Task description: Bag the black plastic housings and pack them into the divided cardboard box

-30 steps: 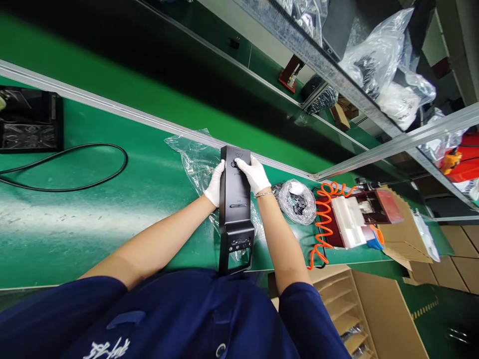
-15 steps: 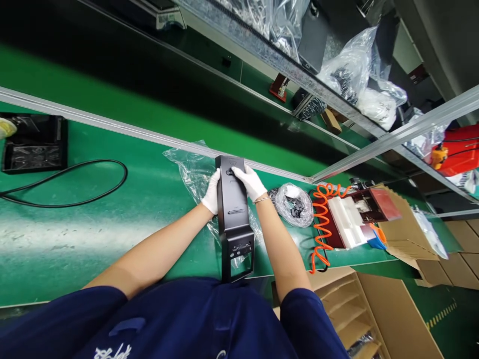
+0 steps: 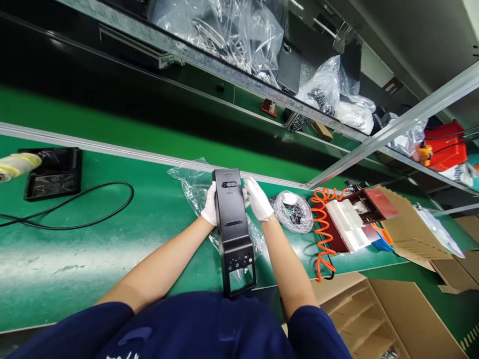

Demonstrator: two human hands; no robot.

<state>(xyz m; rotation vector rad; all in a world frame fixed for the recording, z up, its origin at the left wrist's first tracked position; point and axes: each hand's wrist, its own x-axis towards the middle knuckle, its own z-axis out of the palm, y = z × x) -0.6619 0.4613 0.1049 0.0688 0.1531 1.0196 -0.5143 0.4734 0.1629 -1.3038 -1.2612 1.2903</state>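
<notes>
Grips a long black boxy housing [image 3: 232, 209], likely stiff, best held by both sides, with curled white-gloved left fingers [image 3: 211, 197], straight white-gloved right fingers [image 3: 255, 190] unclosed alongside

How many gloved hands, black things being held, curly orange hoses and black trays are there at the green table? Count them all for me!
Gloved hands: 2 (left hand, right hand)
Held black casing: 1
Curly orange hose: 1
Black tray: 1
Total: 5

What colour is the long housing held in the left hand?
The housing is black; the head view shows it best.
</notes>
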